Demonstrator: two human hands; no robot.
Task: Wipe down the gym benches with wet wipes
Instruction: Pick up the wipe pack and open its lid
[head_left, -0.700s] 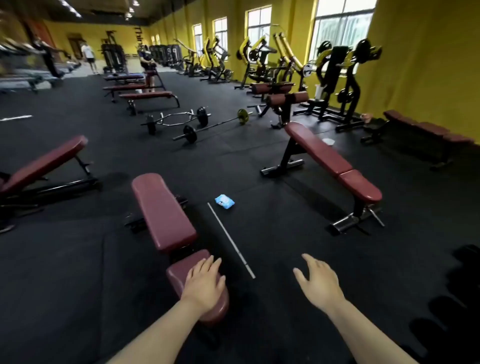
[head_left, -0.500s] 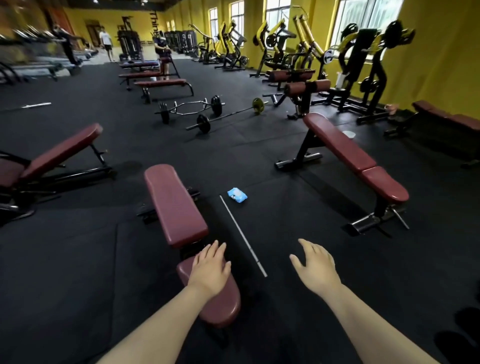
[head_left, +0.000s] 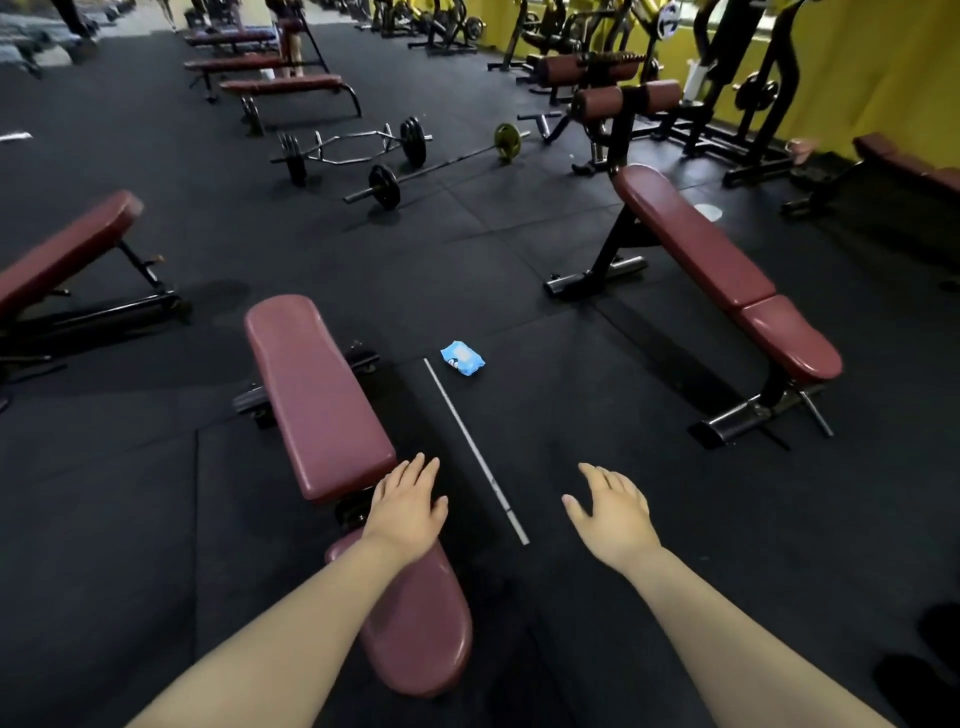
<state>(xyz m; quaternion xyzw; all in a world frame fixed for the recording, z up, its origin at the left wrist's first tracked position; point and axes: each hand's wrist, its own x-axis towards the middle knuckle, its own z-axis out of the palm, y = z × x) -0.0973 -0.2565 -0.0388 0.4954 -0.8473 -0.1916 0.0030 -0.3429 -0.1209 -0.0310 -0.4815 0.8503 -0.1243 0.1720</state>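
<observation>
A maroon padded bench (head_left: 317, 395) stretches away from me at lower centre, its seat pad (head_left: 421, 623) nearest. My left hand (head_left: 408, 506) hovers with straight fingers over the gap between the two pads and holds nothing. My right hand (head_left: 613, 512) is spread open above the black floor to the right, also holding nothing. A blue pack of wet wipes (head_left: 462, 358) lies on the floor beyond both hands, right of the bench. A second maroon bench (head_left: 711, 260) stands at the right.
A thin white bar (head_left: 475, 449) lies on the floor between my hands. An inclined bench (head_left: 67, 249) stands at left. Barbells (head_left: 384, 182) and a hex bar (head_left: 353, 145) lie further back. Weight machines line the yellow wall (head_left: 857, 67) at right.
The view has tilted down and moved closer to the bench. Both hands stay open and have shifted slightly forward; the left one now hangs over the gap between the pads.
</observation>
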